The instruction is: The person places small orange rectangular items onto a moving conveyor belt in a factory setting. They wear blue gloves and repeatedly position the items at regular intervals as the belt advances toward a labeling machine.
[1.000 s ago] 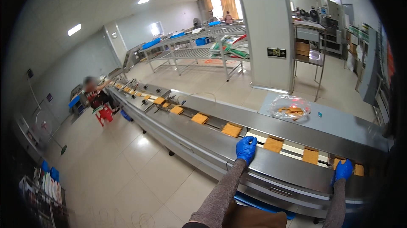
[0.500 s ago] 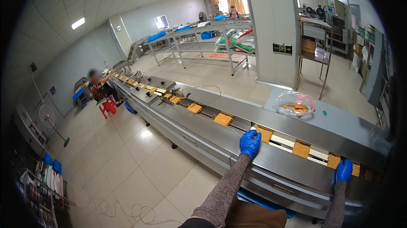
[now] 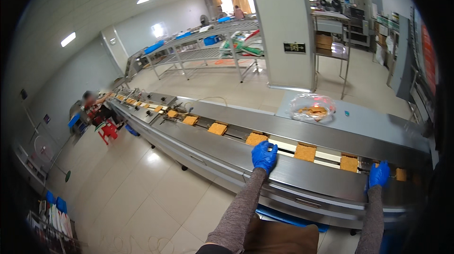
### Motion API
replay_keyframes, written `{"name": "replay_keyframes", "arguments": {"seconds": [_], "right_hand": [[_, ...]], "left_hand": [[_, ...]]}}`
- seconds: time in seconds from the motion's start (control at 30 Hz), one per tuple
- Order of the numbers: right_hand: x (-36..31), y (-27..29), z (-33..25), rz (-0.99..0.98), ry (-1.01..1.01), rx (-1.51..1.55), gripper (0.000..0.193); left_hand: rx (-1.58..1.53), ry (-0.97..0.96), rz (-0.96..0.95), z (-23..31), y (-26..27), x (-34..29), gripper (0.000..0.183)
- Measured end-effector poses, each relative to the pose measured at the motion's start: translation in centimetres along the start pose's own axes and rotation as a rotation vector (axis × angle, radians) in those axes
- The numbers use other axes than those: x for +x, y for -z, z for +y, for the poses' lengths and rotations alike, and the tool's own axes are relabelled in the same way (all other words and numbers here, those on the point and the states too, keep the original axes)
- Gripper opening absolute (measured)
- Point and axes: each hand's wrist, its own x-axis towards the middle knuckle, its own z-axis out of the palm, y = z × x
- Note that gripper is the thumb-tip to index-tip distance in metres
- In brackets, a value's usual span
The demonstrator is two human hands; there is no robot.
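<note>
Rough orange-brown square food cakes (image 3: 305, 152) lie spaced out in the conveyor's channel. My blue-gloved left hand (image 3: 264, 155) has its fingers apart and bent at the near right edge of one thick square cake (image 3: 257, 138). Farther right, my blue-gloved right hand (image 3: 379, 175) reaches over the channel with its fingers around another cake, of which only a sliver (image 3: 377, 163) shows. Between the hands lies a further cake (image 3: 349, 163), untouched. To the right of my right hand is another cake (image 3: 401, 174), partly lost in the dark rim.
A clear plastic bag (image 3: 312, 107) with orange-brown pieces rests on the grey surface behind the conveyor. At the line's far left end a person (image 3: 92, 107) sits near a red stool (image 3: 108, 132). A wide pillar (image 3: 281, 32) stands beyond the line.
The view has turned. The cakes have slid left along the channel, so my left hand is now at the right edge of its cake. My right hand has moved to the channel's far side.
</note>
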Motion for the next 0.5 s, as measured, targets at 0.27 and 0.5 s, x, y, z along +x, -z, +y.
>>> {"name": "replay_keyframes", "arguments": {"seconds": [0.27,0.5], "right_hand": [[0.2,1.7,-2.6,-0.112,0.026,0.091,0.027],[0.3,1.7,-1.4,-0.239,-0.179,0.032,0.033]], "left_hand": [[0.338,0.019,-0.088,-0.9,-0.6,-0.1,0.061],[0.655,0.26,-0.323,0.9,-0.6,1.0,0.095]]}}
